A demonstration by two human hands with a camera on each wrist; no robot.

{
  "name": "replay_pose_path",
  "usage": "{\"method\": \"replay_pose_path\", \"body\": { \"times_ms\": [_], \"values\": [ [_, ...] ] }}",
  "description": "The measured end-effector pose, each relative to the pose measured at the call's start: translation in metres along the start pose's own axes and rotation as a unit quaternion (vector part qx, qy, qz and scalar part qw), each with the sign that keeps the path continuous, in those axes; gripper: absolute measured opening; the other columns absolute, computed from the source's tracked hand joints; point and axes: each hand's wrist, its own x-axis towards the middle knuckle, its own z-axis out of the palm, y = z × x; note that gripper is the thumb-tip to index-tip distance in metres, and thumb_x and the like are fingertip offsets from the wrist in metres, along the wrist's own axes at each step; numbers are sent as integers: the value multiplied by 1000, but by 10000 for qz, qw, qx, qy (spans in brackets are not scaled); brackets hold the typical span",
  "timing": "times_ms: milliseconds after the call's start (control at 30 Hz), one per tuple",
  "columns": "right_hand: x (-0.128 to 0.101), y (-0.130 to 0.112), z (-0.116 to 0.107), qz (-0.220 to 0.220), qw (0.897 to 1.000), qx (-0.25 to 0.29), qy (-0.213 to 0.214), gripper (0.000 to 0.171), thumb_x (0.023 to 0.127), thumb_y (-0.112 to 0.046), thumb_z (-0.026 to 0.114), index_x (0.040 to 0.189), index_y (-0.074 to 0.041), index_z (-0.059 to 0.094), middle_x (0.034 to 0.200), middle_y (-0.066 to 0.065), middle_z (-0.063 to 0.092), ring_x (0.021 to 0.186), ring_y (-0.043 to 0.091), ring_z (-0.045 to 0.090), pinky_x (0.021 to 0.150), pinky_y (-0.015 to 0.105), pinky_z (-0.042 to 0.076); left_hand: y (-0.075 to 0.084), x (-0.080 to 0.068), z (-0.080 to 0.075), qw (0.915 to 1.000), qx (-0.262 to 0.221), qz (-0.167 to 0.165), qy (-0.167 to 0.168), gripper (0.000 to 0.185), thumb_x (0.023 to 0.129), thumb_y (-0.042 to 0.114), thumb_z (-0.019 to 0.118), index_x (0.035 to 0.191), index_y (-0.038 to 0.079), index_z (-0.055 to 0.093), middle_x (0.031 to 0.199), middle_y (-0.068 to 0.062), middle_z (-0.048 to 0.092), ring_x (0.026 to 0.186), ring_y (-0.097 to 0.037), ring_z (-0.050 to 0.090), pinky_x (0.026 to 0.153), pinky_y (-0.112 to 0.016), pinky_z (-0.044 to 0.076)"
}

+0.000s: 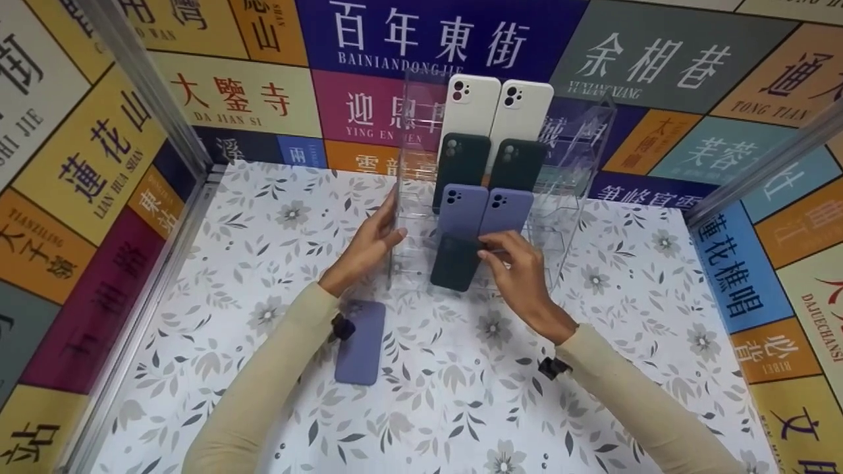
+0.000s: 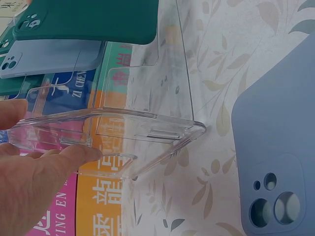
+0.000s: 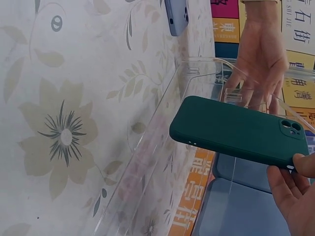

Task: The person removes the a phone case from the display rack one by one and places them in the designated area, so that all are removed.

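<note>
My right hand (image 1: 520, 273) pinches a dark green phone case (image 1: 454, 263) by its side edge near the camera end. In the right wrist view, thumb and fingertips hold that green case (image 3: 231, 129) in front of the lowest tier of a clear acrylic display stand (image 2: 197, 127). My left hand (image 1: 365, 247) holds the stand's left side panel, with the thumb and fingers on either side of its edge. Behind the green case, two lavender phone cases (image 1: 464, 204) stand side by side, their lower parts partly covered.
Two dark green cases (image 1: 519, 164) and two white cases (image 1: 471, 112) lean on the higher tiers. A lavender phone case (image 1: 362, 349) lies on the flowered tabletop (image 1: 454, 395) by my left wrist. Panels printed with Chinese characters (image 1: 435, 33) enclose the back and sides.
</note>
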Motion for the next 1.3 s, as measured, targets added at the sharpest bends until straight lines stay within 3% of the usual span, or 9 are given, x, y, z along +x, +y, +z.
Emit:
{"method": "replay_pose_path", "body": {
  "times_ms": [467,767,1300],
  "values": [
    [-15,-8,6,-110,9999,61,-79,19,99,6,77,118,2,77,110,14,72,103,29,76,90,27,63,0,0,-1,10000,50,86,3,86,109,0,57,178,28,13,184,1,13,168,-18,21,131,-29,25],
    [-27,-9,18,42,9991,112,-400,21,101,3,76,121,-2,78,114,10,73,105,27,76,92,28,63,-3,3,0,9983,-347,466,-85,85,107,-9,55,177,13,12,185,-10,10,169,-35,14,133,-42,24],
    [-37,-12,30,-26,9987,185,-481,23,99,4,77,121,-1,78,113,10,74,104,28,77,91,28,63,-3,3,-1,9992,-136,377,-41,82,109,-5,55,177,19,16,185,-3,12,168,-20,18,133,-34,23]
  ]
}}
